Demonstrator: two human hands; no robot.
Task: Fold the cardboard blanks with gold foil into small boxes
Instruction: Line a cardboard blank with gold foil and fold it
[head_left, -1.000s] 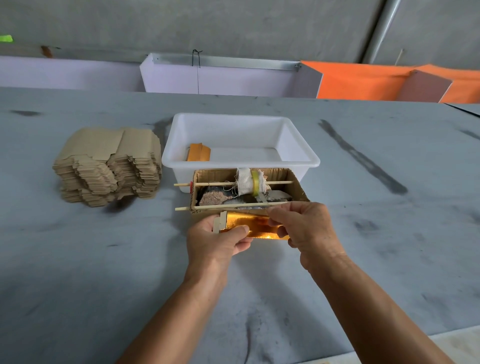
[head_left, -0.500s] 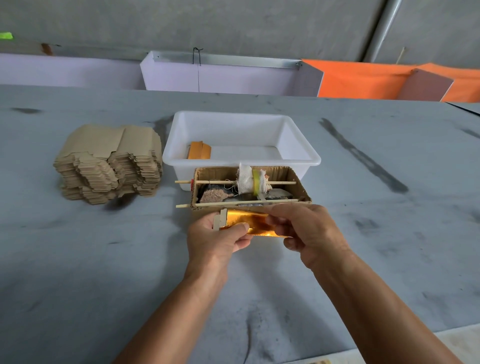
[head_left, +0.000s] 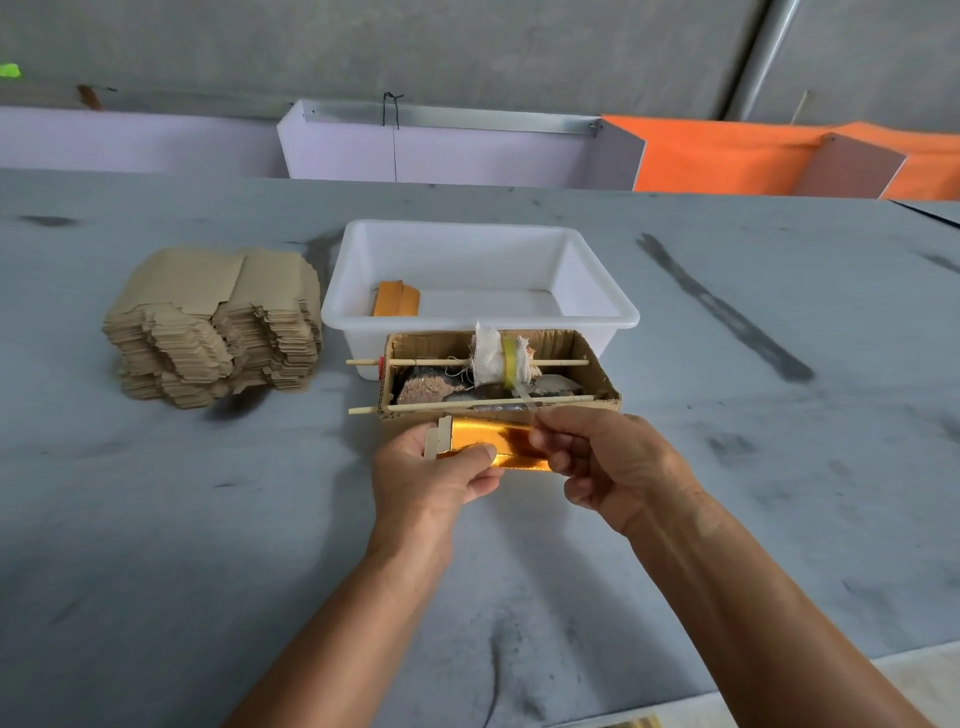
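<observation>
My left hand (head_left: 431, 478) grips a partly folded gold-foil blank (head_left: 493, 439) by its left end, thumb on the foil, just above the grey table. My right hand (head_left: 608, 462) is at the blank's right end, and its fingertips pinch a clear tape strip (head_left: 524, 397). That strip runs down from a tape roll (head_left: 508, 358) set on a stick. A stack of flat brown blanks (head_left: 213, 322) lies at the left. One folded orange-gold box (head_left: 396, 299) lies in the white tub (head_left: 623, 314).
The tape roll hangs in an open cardboard box (head_left: 597, 376) crossed by two wooden sticks, right behind my hands and touching the tub's front. Purple and orange dividers (head_left: 717, 156) line the table's far edge. The table's near edge is at the lower right.
My right hand's fingers have left the blank's top edge and now pinch the tape strip at the cardboard box's front. My left hand has kept the blank almost still.
</observation>
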